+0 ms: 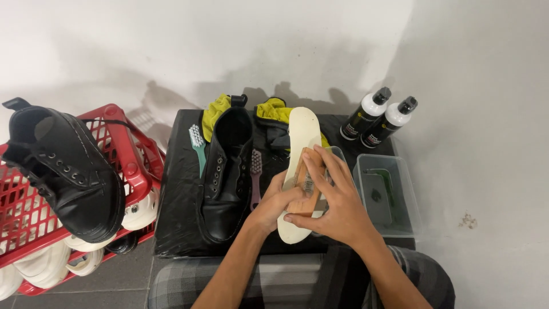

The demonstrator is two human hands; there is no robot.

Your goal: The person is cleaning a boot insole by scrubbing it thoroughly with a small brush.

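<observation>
**Two hands work a wooden brush over a pale insole**

Nearest the camera, above the person's checked trousers (pixel 240 283), both hands meet over the black-wrapped work block (pixel 180 194), the landmark for everything here. The left hand (pixel 273 203) curls shut around the lower part of a cream insole (pixel 297 171), holding it tilted just above the block's near right edge. The right hand (pixel 337 200) has its fingers closed over a wooden brush (pixel 311 183) pressed flat against the insole; a small barcode sticker shows on the brush's back.

The insole looks light, thin and flexible, so it probably bends unless supported from behind; its edges at the heel seem the sensible place to grip. The brush looks stiff and easy to hold by its sides.

On the block's middle lies a black lace-up boot (pixel 226 171), a purple toothbrush (pixel 255 177) to its right, a green toothbrush (pixel 198 146) to its left. Right of the block sits a clear plastic tub (pixel 400 194) with dark and green contents. Left of it, a red crate (pixel 128 166) carries a second black boot (pixel 66 171).

At the block's far edge are yellow cloths (pixel 217 111); beyond its right corner stand two black-and-white bottles (pixel 377 117), with white upper halves and dark labels.
</observation>
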